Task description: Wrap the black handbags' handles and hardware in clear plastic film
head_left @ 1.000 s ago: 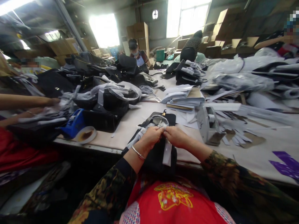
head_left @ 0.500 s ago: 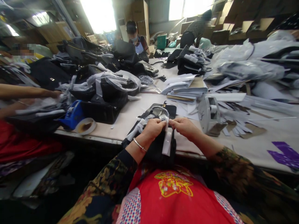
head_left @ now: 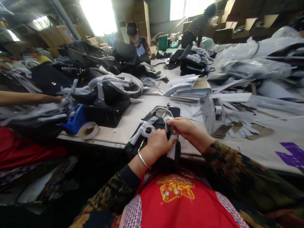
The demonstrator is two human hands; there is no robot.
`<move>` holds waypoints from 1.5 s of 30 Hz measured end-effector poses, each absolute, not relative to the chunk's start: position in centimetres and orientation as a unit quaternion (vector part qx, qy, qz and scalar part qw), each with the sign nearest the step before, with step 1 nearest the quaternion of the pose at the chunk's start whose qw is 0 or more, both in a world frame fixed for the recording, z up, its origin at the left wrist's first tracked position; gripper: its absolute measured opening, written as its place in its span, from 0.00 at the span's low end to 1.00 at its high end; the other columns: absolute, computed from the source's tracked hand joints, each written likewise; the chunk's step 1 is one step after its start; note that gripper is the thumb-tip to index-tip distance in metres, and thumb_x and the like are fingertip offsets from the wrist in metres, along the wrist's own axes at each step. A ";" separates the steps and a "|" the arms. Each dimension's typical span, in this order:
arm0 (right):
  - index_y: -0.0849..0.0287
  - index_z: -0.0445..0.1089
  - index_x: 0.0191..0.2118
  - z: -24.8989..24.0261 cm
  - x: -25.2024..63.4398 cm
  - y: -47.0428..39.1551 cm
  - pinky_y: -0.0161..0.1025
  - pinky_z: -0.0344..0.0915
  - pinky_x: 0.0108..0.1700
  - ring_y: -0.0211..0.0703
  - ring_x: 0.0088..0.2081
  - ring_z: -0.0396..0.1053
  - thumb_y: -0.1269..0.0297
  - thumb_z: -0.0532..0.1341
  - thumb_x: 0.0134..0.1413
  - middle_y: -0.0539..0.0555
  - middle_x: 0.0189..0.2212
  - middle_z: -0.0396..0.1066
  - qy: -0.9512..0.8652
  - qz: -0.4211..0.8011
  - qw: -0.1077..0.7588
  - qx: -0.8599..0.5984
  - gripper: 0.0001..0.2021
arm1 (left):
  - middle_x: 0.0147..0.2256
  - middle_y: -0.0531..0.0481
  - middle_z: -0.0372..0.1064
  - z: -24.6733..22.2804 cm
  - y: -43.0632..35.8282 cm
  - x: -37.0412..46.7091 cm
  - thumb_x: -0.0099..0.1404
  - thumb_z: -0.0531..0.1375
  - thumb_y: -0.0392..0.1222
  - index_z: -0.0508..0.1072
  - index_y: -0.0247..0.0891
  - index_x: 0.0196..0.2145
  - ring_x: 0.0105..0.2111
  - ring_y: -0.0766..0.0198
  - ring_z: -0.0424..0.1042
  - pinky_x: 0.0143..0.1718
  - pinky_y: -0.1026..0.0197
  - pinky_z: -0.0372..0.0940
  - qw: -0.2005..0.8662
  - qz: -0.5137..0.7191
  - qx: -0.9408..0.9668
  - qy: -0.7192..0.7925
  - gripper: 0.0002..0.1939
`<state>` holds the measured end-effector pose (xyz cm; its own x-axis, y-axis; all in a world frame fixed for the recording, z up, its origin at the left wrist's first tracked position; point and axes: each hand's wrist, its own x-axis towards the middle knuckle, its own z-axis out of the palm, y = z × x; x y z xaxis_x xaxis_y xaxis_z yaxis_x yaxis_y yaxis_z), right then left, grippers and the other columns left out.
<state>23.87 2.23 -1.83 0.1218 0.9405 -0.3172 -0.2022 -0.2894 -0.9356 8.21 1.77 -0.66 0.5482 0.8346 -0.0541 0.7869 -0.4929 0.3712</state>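
A black bag (head_left: pixel 174 112) lies on the table edge in front of me, its handle (head_left: pixel 163 109) wrapped in clear plastic. Bunched plastic wrap and a white-wrapped strap (head_left: pixel 137 134) lie on its left side. My right hand (head_left: pixel 184 126) pinches another white-wrapped strap (head_left: pixel 171 154) near its upper part, on the bag's right side. Lower down, my left hand (head_left: pixel 158 143) is closed around the same strap, thumb pointing right. The fingers of my left hand hide part of the bag and strap.
To the right stands a white tape dispenser (head_left: pixel 213 117), with paper strips beyond it. A stack of papers (head_left: pixel 190 90) lies behind the bag. Leftward are a blue tape dispenser (head_left: pixel 76 118), a tape roll (head_left: pixel 88 130) and piled black bags (head_left: pixel 114 95). A co-worker's arm (head_left: pixel 28 98) reaches in from the left.
My left hand has slid down the strap toward me, from beside the right hand to below it. My right hand has shifted slightly left and turned over the strap.
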 end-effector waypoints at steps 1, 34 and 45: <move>0.59 0.65 0.21 -1.8 23.9 2.2 0.35 0.43 0.18 0.30 0.16 0.50 0.61 0.70 0.42 0.44 0.13 0.57 -0.333 0.572 0.497 -0.562 0.13 | 0.38 0.30 0.74 -0.8 1.3 8.3 0.60 0.59 0.70 0.76 0.30 0.42 0.39 0.41 0.76 0.39 0.51 0.67 0.179 0.059 0.863 0.469 0.35; 0.60 0.70 0.29 -3.4 22.3 -3.5 0.30 0.39 0.18 0.26 0.16 0.44 0.54 0.73 0.38 0.42 0.15 0.56 -0.270 0.641 0.429 -0.576 0.18 | 0.35 0.49 0.73 -4.4 -2.4 5.6 0.59 0.70 0.54 0.75 0.38 0.43 0.35 0.59 0.71 0.39 0.60 0.65 0.375 0.384 0.705 0.463 0.21; 0.56 0.71 0.32 -3.1 22.6 -4.9 0.34 0.55 0.23 0.34 0.22 0.52 0.40 0.65 0.48 0.48 0.23 0.60 -0.235 0.693 0.455 -0.508 0.22 | 0.25 0.45 0.73 -3.6 -0.5 5.1 0.66 0.60 0.63 0.75 0.38 0.25 0.25 0.59 0.70 0.25 0.60 0.53 0.415 0.245 0.767 0.424 0.25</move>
<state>22.62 -4.91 -3.08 -0.0711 0.8688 -0.4900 -0.3911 -0.4762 -0.7876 5.06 -0.53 -3.64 0.5211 0.8531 0.0233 0.4471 -0.2962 0.8440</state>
